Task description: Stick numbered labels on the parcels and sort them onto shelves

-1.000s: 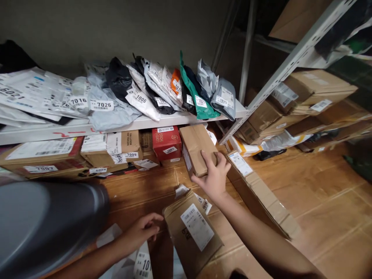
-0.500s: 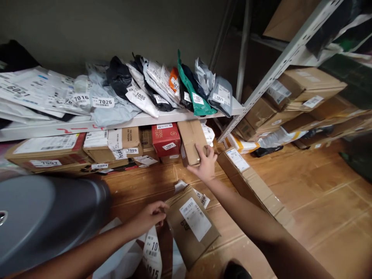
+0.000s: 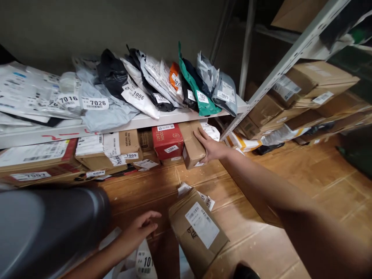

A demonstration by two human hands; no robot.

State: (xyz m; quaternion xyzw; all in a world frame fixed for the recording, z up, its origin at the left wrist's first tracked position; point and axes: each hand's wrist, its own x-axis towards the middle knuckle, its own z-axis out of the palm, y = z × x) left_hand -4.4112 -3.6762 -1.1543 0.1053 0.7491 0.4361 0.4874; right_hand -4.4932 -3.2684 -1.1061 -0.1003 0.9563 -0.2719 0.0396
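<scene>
The right hand point(image 3: 211, 149) lay part-open against a brown cardboard box point(image 3: 190, 146) under the white metal shelf point(image 3: 165, 121), its grip and the contents unclear to me. The left hand point(image 3: 141, 229) hung empty, loosely curled.

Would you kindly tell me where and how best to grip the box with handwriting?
Probably by its two long sides, coming from above: the box lies with its broad labelled face up, and both long edges show.

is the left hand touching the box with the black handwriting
Apart: the head view shows a gap, with brown floor visible between the left hand and the near side of the box with the black handwriting.
</scene>
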